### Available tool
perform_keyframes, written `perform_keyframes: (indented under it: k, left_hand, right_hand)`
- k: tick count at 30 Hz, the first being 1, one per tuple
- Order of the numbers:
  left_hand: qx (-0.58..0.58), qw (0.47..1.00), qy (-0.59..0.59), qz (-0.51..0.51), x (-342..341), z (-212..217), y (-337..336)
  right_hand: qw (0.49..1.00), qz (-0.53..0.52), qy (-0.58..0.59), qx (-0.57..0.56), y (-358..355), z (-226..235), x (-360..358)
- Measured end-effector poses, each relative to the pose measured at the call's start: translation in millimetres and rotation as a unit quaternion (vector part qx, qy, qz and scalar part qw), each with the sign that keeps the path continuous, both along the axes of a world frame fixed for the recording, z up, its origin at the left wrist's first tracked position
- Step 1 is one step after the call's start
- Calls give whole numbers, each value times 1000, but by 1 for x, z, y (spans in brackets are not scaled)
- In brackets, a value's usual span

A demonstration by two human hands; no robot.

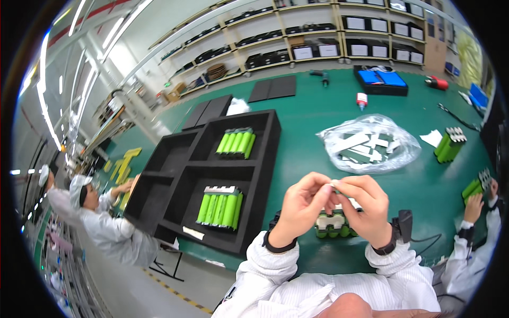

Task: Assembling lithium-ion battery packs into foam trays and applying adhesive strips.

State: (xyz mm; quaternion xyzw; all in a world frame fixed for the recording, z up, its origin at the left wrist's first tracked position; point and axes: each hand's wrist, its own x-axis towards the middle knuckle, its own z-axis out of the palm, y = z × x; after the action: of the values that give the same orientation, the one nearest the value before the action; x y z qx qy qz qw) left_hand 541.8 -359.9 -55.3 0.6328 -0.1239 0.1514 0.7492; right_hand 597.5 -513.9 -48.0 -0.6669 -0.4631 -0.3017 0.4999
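Note:
My left hand and my right hand meet fingertip to fingertip, both closed in a pinch. Something small and pale seems to be between them, too hidden to name. Just below the fingers, a green battery pack with a metal strip on top stands on the green table, partly covered by my hands. Beyond them lies a clear plastic bag full of white and dark strips. To the left, a black foam tray holds two green battery packs, one farther and one nearer, in separate compartments.
Another battery pack stands at the right, near a co-worker's hands on a further pack. A red-and-white bottle, a power screwdriver and a black box with blue contents lie at the back. Co-workers are at the left.

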Motion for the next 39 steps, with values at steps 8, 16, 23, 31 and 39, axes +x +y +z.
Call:
perform_keyframes:
  k: [8, 16, 23, 31, 39]
  left_hand:
    - [19, 1000, -9, 22, -1, -1, -3]
    - [29, 999, -2, 28, -5, 1, 0]
    - [43, 999, -5, 31, -5, 3, 1]
    - [36, 999, -8, 25, -5, 1, 1]
    - [34, 999, -12, 20, -5, 1, 1]
  right_hand:
    - [1000, 8, 8, 6, -4, -3, 1]
    - [1000, 17, 9, -2, -2, -2, 0]
    - [1000, 18, 8, -5, -2, -1, 1]
    - [1000, 19, 3, -4, -2, -2, -1]
    - [1000, 13, -1, -7, -3, -2, -2]
